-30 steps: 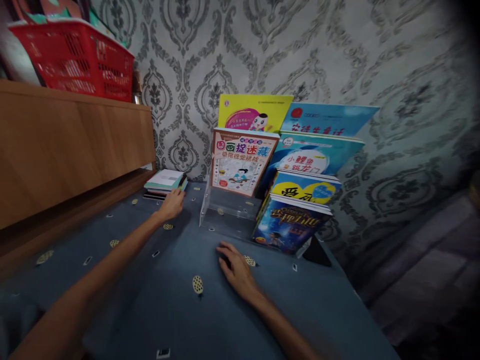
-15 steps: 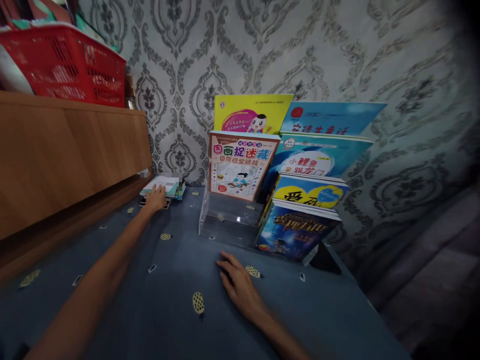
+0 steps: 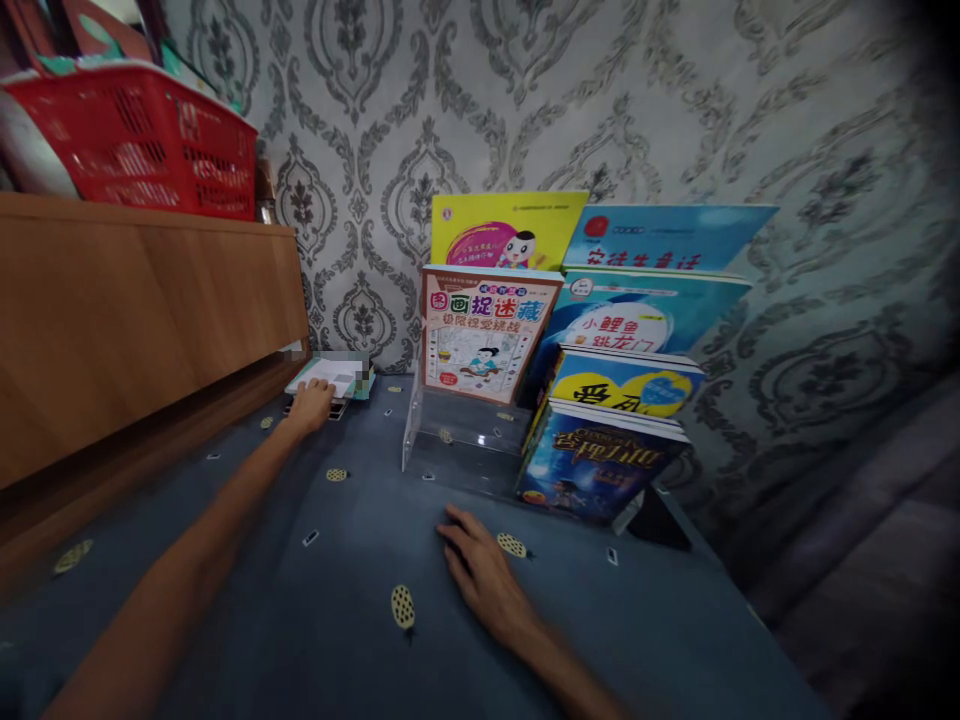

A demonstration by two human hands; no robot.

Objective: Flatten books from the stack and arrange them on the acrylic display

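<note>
At the far left of the table, my left hand (image 3: 311,403) is on the near edge of a small pile of books. Its fingers are bent and close together over the top book (image 3: 346,374), which has a pale cover; its thumb is hidden. My right hand (image 3: 484,575) rests on the dark blue tablecloth (image 3: 337,590) with fingers loosely stretched and holding nothing. Beyond it stands a clear stepped acrylic rack (image 3: 450,455). A brown-bordered picture book (image 3: 484,340) leans on its left side, in front of a yellow book (image 3: 495,228).
On the rack's right side stand a dark blue book (image 3: 592,470), a yellow-and-blue book (image 3: 630,385), a teal book (image 3: 637,315) and a blue book (image 3: 667,235). A wooden cabinet (image 3: 150,320) borders the left, with a red basket (image 3: 157,140) on it. Patterned wallpaper (image 3: 360,120) is behind.
My left hand has drawn back slightly toward the pile's near edge, its fingers more bent and closer together. My right hand and the books on the rack have stayed put.
</note>
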